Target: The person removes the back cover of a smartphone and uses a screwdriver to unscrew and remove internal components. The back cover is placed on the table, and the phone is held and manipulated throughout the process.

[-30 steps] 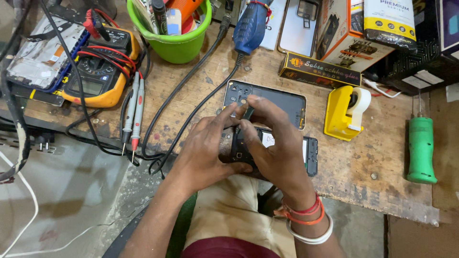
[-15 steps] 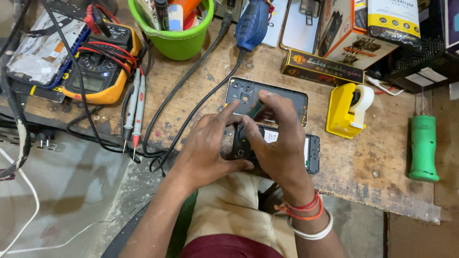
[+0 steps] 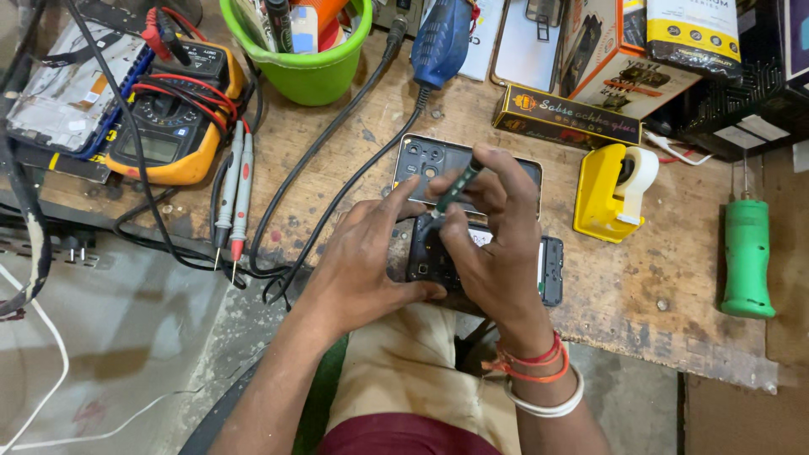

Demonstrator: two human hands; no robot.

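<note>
An opened black phone [image 3: 549, 268] lies at the near edge of the worn wooden bench [image 3: 640, 278]. My left hand [image 3: 362, 261] grips the phone's left end and steadies it. My right hand [image 3: 493, 240] holds a small dark green screwdriver [image 3: 455, 190] upright, its tip down on the phone's upper left part. Just behind my hands lies the phone's grey back cover [image 3: 425, 160] with camera holes, partly hidden by my fingers. Red and white bangles sit on my right wrist.
A yellow tape dispenser [image 3: 611, 190] stands right of the phone, a green-handled tool [image 3: 747, 257] further right. A yellow multimeter [image 3: 173, 118] with red and black probes lies left; black cables cross the bench. A green cup [image 3: 303, 67], a blue rotary tool [image 3: 440, 42] and boxes sit behind.
My right hand has raised the screwdriver more upright and its handle now shows above my fingers. The view has shifted a little closer; the phone stays in place.
</note>
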